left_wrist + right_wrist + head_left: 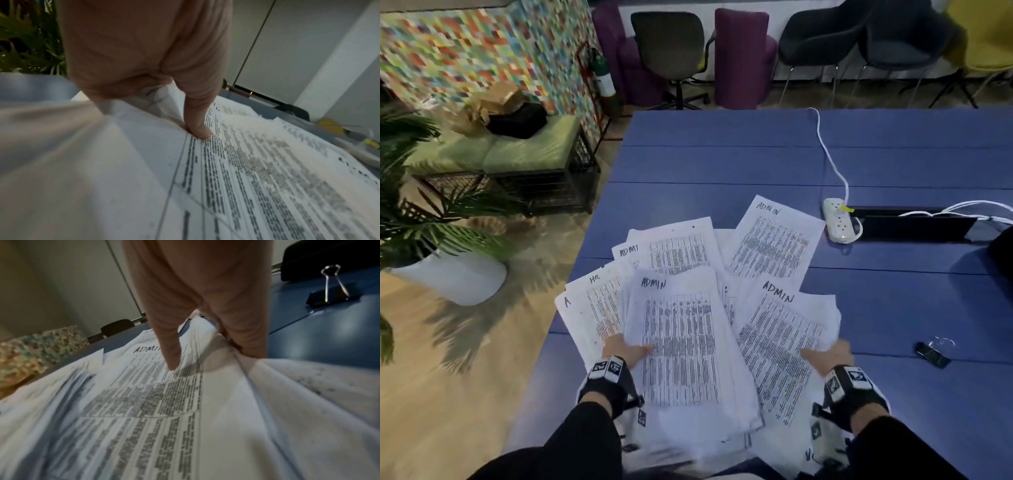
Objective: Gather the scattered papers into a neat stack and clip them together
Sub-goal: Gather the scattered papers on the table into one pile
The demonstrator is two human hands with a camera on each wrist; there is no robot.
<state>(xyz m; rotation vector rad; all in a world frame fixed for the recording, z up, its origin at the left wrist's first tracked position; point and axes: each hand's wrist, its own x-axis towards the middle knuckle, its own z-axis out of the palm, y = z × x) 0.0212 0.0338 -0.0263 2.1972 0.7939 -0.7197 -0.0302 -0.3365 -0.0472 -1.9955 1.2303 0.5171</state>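
Near the 6 o'clock edge of the blue table (722,154), the papers (681,342) are fanned in a loose, overlapping spread: white sheets printed with dense black tables, several hand-lettered "ADMIN". The left hand (625,351) is seen pinching the sheaf at 7 o'clock, thumb on top and fingers beneath, while the right hand (828,353) is clamped likewise at 4 o'clock. A black binder clip (932,354) with silver handles is left well apart at 3 o'clock.
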